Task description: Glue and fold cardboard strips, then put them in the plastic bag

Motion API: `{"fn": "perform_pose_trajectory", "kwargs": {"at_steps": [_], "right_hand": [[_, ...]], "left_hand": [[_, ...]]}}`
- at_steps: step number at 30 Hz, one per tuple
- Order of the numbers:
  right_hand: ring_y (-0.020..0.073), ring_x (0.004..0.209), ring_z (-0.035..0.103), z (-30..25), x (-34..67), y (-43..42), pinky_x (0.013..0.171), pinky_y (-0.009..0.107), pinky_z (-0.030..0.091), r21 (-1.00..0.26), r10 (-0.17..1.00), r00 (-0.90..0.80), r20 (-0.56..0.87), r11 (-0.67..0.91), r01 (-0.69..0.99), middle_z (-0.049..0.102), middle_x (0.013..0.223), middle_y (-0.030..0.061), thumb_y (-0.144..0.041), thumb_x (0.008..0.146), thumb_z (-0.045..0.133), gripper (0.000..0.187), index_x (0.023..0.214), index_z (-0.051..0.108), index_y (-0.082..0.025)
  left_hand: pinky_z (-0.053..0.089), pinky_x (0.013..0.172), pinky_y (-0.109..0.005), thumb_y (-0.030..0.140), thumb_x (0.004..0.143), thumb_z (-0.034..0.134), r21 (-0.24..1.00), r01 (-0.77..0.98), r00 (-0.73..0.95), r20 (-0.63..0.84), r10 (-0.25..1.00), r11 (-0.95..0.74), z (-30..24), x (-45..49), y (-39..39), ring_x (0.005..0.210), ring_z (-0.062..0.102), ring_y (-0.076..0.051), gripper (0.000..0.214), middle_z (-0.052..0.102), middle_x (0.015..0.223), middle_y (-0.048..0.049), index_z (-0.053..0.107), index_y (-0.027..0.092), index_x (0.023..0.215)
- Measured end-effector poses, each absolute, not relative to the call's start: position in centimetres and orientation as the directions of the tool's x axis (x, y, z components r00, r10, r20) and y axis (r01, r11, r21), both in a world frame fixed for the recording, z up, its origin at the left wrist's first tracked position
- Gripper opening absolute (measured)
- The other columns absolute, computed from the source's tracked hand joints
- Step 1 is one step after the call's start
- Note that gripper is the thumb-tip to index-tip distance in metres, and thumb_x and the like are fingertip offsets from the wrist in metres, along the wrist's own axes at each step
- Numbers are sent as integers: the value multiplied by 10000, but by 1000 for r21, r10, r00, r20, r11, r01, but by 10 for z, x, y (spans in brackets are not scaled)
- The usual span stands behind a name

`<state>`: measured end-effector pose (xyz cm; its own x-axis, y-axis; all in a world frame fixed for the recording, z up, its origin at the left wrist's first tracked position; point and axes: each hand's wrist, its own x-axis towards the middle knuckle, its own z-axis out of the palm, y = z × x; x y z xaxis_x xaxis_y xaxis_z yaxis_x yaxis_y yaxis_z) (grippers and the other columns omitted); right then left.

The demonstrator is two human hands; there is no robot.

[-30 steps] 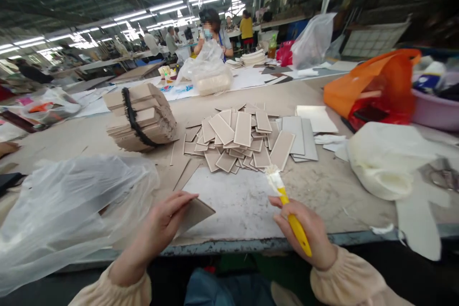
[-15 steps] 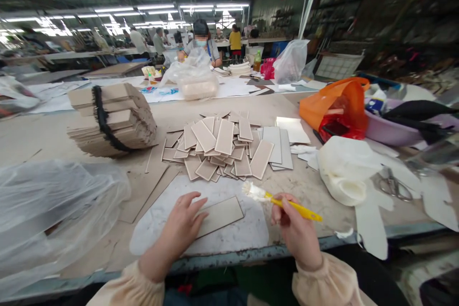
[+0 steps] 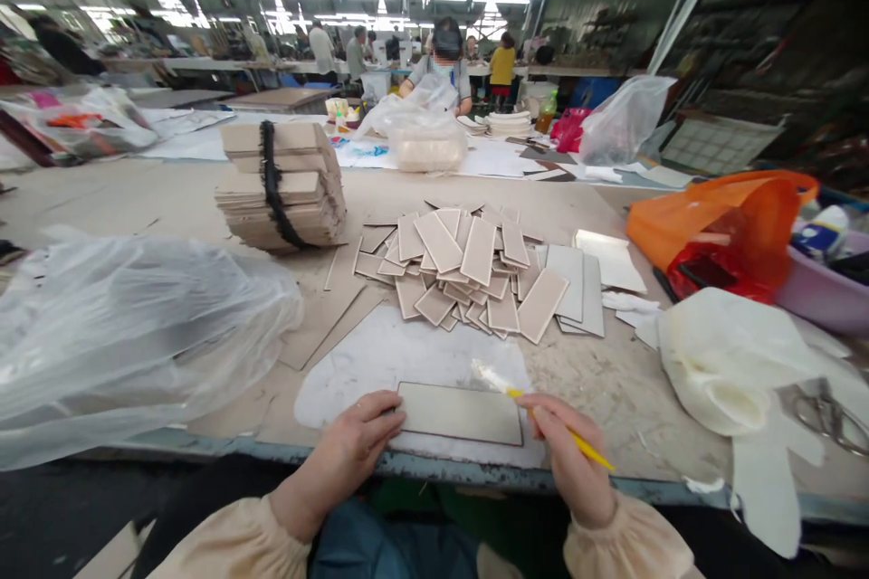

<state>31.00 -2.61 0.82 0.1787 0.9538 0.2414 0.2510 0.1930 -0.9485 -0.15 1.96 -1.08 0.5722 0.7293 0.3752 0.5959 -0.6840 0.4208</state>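
Observation:
A flat rectangular cardboard piece [image 3: 460, 412] lies on a glue-stained white patch [image 3: 407, 357] at the table's front edge. My left hand [image 3: 357, 443] presses its fingertips on the piece's left end. My right hand [image 3: 568, 460] is closed round a yellow-handled brush [image 3: 543, 412], whose white bristles are blurred just above the piece's right half. Beyond it lies a heap of several similar cardboard pieces [image 3: 468, 276].
A strapped bundle of cardboard [image 3: 281, 185] stands at the back left, a large clear plastic bag [image 3: 128, 326] at the left. At the right are a white bag of glue [image 3: 726, 362], scissors [image 3: 825, 412] and an orange bag [image 3: 720, 222]. A person [image 3: 444, 63] works across the table.
The cardboard piece has been laid flat and square along the table edge. The brush has swung down from upright toward the piece. The view has shifted.

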Motion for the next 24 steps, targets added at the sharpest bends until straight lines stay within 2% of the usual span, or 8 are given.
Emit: {"fn": "perform_pose_trajectory", "kwargs": {"at_steps": [6, 11, 17, 24], "right_hand": [[161, 578, 501, 2, 305, -27, 530, 265, 399, -960, 938, 233, 257, 220, 174, 553, 660, -16, -375, 865, 604, 172, 937, 640, -224], [142, 559, 481, 11, 297, -25, 513, 235, 378, -991, 976, 191, 107, 88, 105, 524, 635, -33, -388, 870, 616, 179, 868, 543, -224], [152, 547, 507, 20, 279, -16, 522, 243, 425, -997, 996, 93, -2, -9, 75, 557, 592, -16, -472, 892, 606, 283, 804, 572, -205], [160, 572, 517, 14, 261, -11, 548, 257, 432, -987, 995, 26, -95, -97, 131, 596, 652, 5, -548, 899, 583, 357, 879, 613, -193]], "left_hand": [[552, 900, -292, 163, 931, 510, 476, 551, 578, 376, 724, -686, -12, 7, 15, 1041, 620, -171, 201, 641, 1115, -94, 670, 195, 1048], [540, 840, -296, 147, 922, 521, 523, 498, 612, 352, 708, -691, -3, 9, 16, 945, 599, -161, 179, 653, 972, -65, 676, 203, 992], [538, 828, -300, 154, 928, 519, 549, 455, 621, 369, 691, -702, -4, 10, 15, 940, 597, -164, 184, 669, 946, -63, 675, 202, 1013], [538, 816, -310, 142, 931, 524, 522, 435, 629, 407, 663, -734, -9, 10, 15, 934, 586, -170, 164, 671, 939, -64, 678, 182, 973]]}}
